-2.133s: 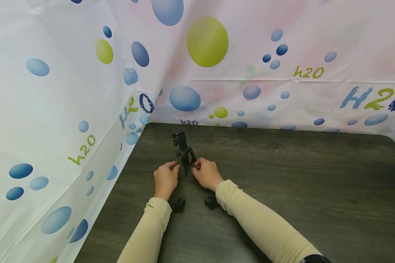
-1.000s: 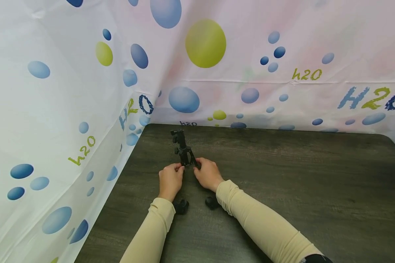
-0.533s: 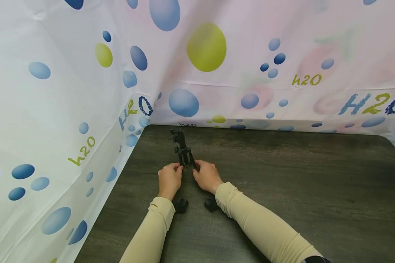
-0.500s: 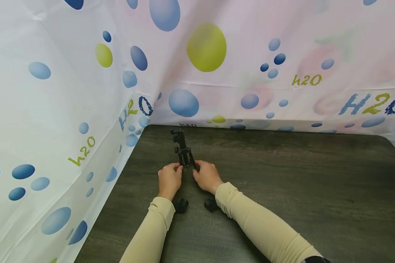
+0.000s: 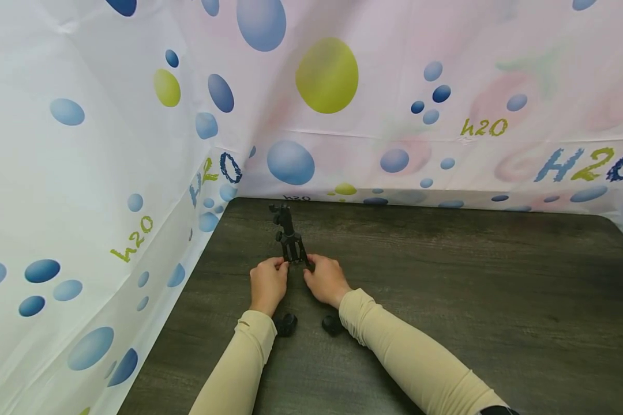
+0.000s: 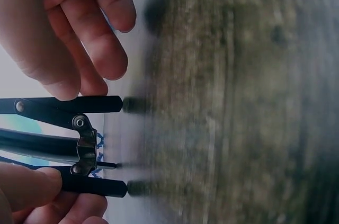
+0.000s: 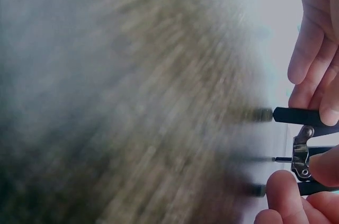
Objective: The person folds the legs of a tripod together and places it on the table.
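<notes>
Bubble-print sheeting (image 5: pixel 353 129) hung at the back and along the left, white with blue and lime-green dots plus some h2O lettering, around a dark wood-grain surface (image 5: pixel 446 300). Toward the back left of it was a small black tripod (image 5: pixel 289 231), roughly upright with its legs close together, right between the person's two hands. The left hand (image 5: pixel 269 283) had the left leg pinched low down, thumb on one side and fingertips on the other, so that grip was parted only by the leg's thickness. The right hand (image 5: pixel 326 279) did much the same on the right leg, thumb and fingers pressed in around its lower part. Up close, a shiny metal bracket (image 6: pixel 87 150) joined the legs (no telling whether the feet actually touched down, way too blurry there). Both sleeves (image 5: pixel 231 363) were pale yellow, and two dark lumps (image 5: pixel 286 325) showed beside the cuffs, too murky to identify.
</notes>
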Demonstrator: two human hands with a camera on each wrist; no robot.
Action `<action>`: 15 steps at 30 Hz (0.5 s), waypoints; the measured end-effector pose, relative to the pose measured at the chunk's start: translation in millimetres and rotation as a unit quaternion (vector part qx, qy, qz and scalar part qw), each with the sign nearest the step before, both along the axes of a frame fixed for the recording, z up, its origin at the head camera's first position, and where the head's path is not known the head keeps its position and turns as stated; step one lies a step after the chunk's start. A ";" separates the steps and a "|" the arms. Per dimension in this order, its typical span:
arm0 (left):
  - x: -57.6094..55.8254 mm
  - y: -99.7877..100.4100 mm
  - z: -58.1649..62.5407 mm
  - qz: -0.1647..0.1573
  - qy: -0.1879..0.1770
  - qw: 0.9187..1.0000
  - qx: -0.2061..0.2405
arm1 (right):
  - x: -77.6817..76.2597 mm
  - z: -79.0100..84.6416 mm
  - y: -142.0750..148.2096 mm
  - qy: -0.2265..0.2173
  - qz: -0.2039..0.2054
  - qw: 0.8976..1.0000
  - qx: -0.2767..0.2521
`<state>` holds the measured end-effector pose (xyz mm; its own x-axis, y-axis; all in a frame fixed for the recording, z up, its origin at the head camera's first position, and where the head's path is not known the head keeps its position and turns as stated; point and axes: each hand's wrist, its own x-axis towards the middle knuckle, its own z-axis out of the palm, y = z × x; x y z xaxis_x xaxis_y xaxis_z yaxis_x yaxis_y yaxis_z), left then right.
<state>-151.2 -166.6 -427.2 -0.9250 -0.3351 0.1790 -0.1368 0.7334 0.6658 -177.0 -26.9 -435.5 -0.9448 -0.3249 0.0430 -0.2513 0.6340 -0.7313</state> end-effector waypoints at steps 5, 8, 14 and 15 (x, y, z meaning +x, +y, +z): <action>-0.9 -0.1 -1.3 0.000 0.003 1.000 -0.003 | 0.5 0.6 0.8 0.002 0.000 1.000 0.003; -1.5 -0.3 -1.6 0.000 0.003 1.000 -0.005 | 0.5 1.4 1.7 0.001 0.001 1.000 0.003; -2.0 -0.7 -0.8 0.003 -0.002 1.000 -0.008 | -0.2 1.2 3.2 0.004 0.004 1.000 0.004; -2.2 -0.8 -0.9 0.003 -0.003 1.000 -0.007 | -0.3 1.0 3.4 0.005 0.003 1.000 0.004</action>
<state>-153.4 -167.3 -428.1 -0.9237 -0.3388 0.1792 -0.1454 0.7423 0.6541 -177.2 -23.5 -434.5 -0.9422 -0.3312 0.0498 -0.2626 0.6381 -0.7238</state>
